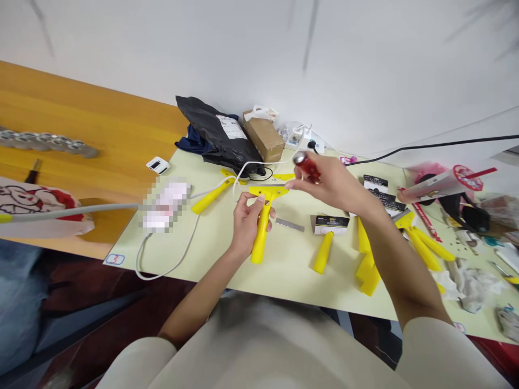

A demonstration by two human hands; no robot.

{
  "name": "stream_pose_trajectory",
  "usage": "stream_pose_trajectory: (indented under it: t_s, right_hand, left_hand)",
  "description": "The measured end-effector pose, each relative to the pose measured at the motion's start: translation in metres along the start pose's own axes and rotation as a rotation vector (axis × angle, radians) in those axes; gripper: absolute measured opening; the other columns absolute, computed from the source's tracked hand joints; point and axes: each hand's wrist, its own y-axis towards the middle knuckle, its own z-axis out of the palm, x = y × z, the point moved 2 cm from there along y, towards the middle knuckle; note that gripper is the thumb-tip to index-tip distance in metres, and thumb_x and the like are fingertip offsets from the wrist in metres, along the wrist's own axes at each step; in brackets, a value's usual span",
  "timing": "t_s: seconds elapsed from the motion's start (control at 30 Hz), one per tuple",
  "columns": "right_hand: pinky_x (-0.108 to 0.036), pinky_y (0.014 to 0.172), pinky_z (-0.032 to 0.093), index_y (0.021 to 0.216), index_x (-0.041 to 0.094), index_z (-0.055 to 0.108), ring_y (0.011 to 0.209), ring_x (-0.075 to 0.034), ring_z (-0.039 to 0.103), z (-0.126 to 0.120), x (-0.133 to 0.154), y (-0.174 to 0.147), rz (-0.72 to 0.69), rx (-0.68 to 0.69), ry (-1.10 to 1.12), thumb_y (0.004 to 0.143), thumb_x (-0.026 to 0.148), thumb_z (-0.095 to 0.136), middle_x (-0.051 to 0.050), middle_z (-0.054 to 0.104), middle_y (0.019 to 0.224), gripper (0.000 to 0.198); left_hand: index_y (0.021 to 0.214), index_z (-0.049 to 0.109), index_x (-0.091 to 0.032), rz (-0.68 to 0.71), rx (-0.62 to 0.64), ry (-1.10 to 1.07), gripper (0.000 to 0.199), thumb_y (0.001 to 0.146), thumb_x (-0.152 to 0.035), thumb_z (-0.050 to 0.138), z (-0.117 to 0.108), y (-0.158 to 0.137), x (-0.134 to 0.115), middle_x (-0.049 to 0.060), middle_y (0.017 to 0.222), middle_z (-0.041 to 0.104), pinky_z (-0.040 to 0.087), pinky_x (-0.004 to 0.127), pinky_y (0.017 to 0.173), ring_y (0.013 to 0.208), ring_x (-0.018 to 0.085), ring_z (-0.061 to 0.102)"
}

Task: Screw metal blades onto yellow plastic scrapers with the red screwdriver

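Note:
My left hand (246, 222) is closed round the handle of a yellow scraper (260, 246), thumb on its neck. The scraper stands with its wide head away from me, a metal strip along the edge. My right hand (334, 181) grips what looks like a screwdriver (308, 167) with a red-brown handle and silver end cap; its shaft is hidden. The fingertips of that hand are at the right end of the scraper head. A loose metal blade (290, 225) lies on the table just right of the scraper. Farther right lies another yellow scraper (323, 253) with a black-and-white card.
Another yellow scraper (211, 196) lies left, near a white cable (184, 256). Several carded yellow scrapers (425, 248) lie right. A black parcel bag (219, 135) and cardboard box (265, 138) stand at the back. A drink cup (438, 185) lies tilted at right.

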Motion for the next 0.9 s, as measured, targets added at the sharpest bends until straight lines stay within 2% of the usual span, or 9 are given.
stream_pose_trajectory:
  t_s: [0.07, 0.13, 0.2, 0.27, 0.37, 0.47, 0.73, 0.9]
  right_hand:
    - [-0.030, 0.058, 0.032, 0.079, 0.024, 0.052, 0.060, -0.013, 0.042, -0.015, 0.008, -0.004, -0.028, -0.225, 0.226, 0.094, 0.063, 0.074, 0.003, 0.047, 0.068, 0.047]
    - [-0.030, 0.052, 0.027, 0.067, 0.025, 0.040, 0.051, -0.012, 0.031, -0.025, 0.018, -0.011, -0.070, -0.448, 0.514, 0.093, 0.075, 0.066, 0.006, 0.031, 0.059, 0.062]
    - [-0.030, 0.045, 0.019, 0.061, 0.025, 0.025, 0.045, -0.010, 0.015, -0.028, 0.026, -0.017, -0.101, -0.558, 0.761, 0.091, 0.085, 0.058, 0.007, 0.013, 0.054, 0.075]
    - [-0.030, 0.042, 0.012, 0.059, 0.024, 0.017, 0.043, -0.009, 0.006, -0.024, 0.030, -0.020, -0.092, -0.531, 0.905, 0.085, 0.093, 0.055, 0.008, 0.004, 0.052, 0.083]
    - [-0.030, 0.040, 0.013, 0.055, 0.025, 0.018, 0.041, -0.008, 0.009, -0.010, 0.025, -0.018, -0.013, -0.427, 1.035, 0.078, 0.099, 0.055, 0.008, 0.008, 0.048, 0.086]
    - [-0.029, 0.040, 0.016, 0.055, 0.025, 0.025, 0.042, -0.008, 0.014, 0.003, 0.013, -0.013, 0.078, -0.375, 1.127, 0.078, 0.094, 0.064, 0.009, 0.015, 0.048, 0.082]
    - [-0.029, 0.039, 0.016, 0.063, 0.028, 0.024, 0.043, -0.010, 0.016, 0.019, -0.001, -0.002, 0.169, -0.358, 1.064, 0.070, 0.102, 0.059, 0.009, 0.015, 0.051, 0.082]
    - [-0.029, 0.039, 0.016, 0.062, 0.027, 0.026, 0.042, -0.009, 0.017, 0.025, -0.007, 0.001, 0.150, -0.349, 1.083, 0.076, 0.099, 0.058, 0.010, 0.017, 0.049, 0.080]
  left_hand:
    - [0.101, 0.047, -0.026, -0.037, -0.027, -0.031, 0.037, 0.094, -0.044, 0.078, -0.004, 0.006, 0.005, -0.001, 0.086, 0.068, 0.046, 0.019, 0.043, 0.066, 0.013, 0.069]
    - [0.100, 0.047, -0.024, -0.091, -0.047, -0.032, 0.040, 0.090, -0.042, 0.082, -0.007, 0.011, 0.012, 0.000, 0.092, 0.069, 0.046, 0.019, 0.043, 0.070, 0.014, 0.070]
    - [0.099, 0.049, -0.023, -0.157, -0.046, -0.008, 0.043, 0.086, -0.041, 0.086, -0.009, 0.014, 0.019, 0.001, 0.094, 0.068, 0.046, 0.019, 0.042, 0.071, 0.015, 0.070]
    - [0.097, 0.052, -0.021, -0.212, -0.027, 0.021, 0.044, 0.083, -0.041, 0.088, -0.010, 0.015, 0.026, 0.002, 0.094, 0.066, 0.046, 0.020, 0.042, 0.071, 0.014, 0.070]
    - [0.098, 0.055, -0.020, -0.249, 0.003, 0.053, 0.045, 0.081, -0.042, 0.090, -0.009, 0.014, 0.034, 0.002, 0.093, 0.065, 0.045, 0.019, 0.041, 0.069, 0.013, 0.068]
    - [0.098, 0.053, -0.021, -0.246, 0.011, 0.083, 0.047, 0.081, -0.045, 0.089, -0.007, 0.013, 0.038, 0.001, 0.091, 0.065, 0.044, 0.019, 0.041, 0.068, 0.013, 0.068]
    - [0.101, 0.049, -0.023, -0.230, 0.016, 0.110, 0.047, 0.084, -0.046, 0.086, -0.007, 0.016, 0.042, 0.000, 0.092, 0.066, 0.043, 0.019, 0.040, 0.068, 0.014, 0.069]
    - [0.102, 0.049, -0.023, -0.231, 0.020, 0.103, 0.046, 0.085, -0.045, 0.086, -0.007, 0.015, 0.042, 0.001, 0.093, 0.066, 0.044, 0.019, 0.040, 0.068, 0.014, 0.069]
